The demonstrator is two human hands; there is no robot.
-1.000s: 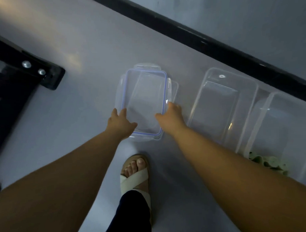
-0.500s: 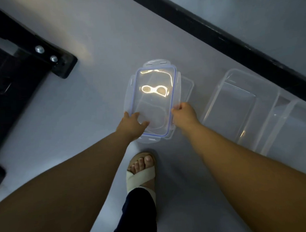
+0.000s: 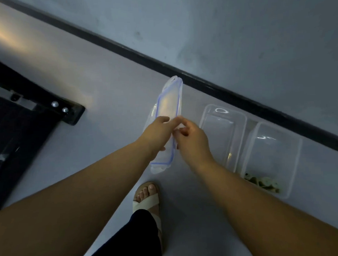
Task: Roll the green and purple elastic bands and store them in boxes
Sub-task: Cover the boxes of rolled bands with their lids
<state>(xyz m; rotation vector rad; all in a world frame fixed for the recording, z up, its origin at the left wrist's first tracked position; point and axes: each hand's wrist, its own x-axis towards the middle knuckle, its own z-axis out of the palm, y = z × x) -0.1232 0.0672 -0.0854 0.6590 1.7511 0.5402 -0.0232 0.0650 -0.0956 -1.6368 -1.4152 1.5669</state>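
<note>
Head view. A clear lid (image 3: 169,101) with a blue seal is held tilted up on its long edge, above the grey floor (image 3: 109,87). It is gripped between both hands. The left hand (image 3: 158,134) is wrapped round the lid's left side, thumb on top, fingertips curled beneath. The right hand (image 3: 192,141) is closed on the right edge, which is pinched between thumb and bent fingers.

Two clear boxes are set side by side just right of the hands, along a black skirting strip (image 3: 230,91). The nearer box (image 3: 208,115) is seen without contents. In the farther box (image 3: 297,146), green bands (image 3: 262,181) are lumped at the near end, well apart from both hands; rolled or loose cannot be told.

The lid's middle is covered by the hands. A clear flap behind its left edge is blurred; lid part or second piece cannot be told. A sandalled foot (image 3: 147,197) is seen below. A black bolted frame (image 3: 39,107) is cut off at left.
</note>
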